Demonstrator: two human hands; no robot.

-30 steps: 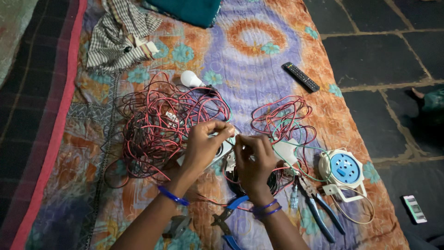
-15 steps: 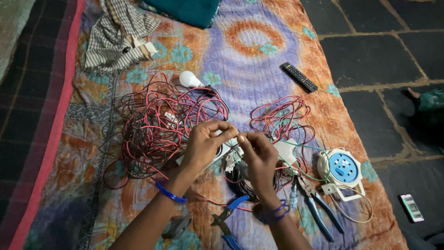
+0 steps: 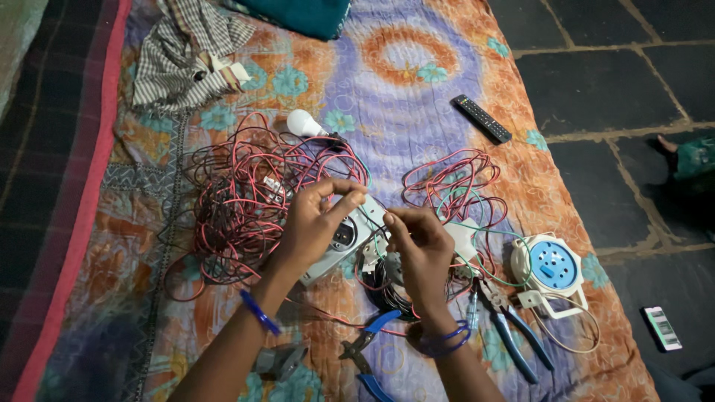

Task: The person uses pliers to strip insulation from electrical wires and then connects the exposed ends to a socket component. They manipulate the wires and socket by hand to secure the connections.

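Head view: the left hand (image 3: 316, 223) grips a grey switch box (image 3: 344, 238) over the patterned blanket (image 3: 417, 97); the right hand (image 3: 421, 249), now shifted slightly rightward, has its fingers pinching a thin wire (image 3: 381, 246) beside the tangled red wires (image 3: 238, 201).

The left hand (image 3: 316, 223) covers a good chunk of the grey switch box (image 3: 344, 240), so its top end isn't visible. Whatever the right hand (image 3: 421, 249) is pinching is too small to make out; could be a wire end, can't tell. The roll of black wire (image 3: 387, 286) is half hidden under that wrist. Both forearms run off the bottom edge. The blue-handled cutters (image 3: 369, 353) get chopped off down there too. The teal cushion (image 3: 298, 13) is cut by the top edge, and the teal sleeve (image 3: 696, 160) by the right one.
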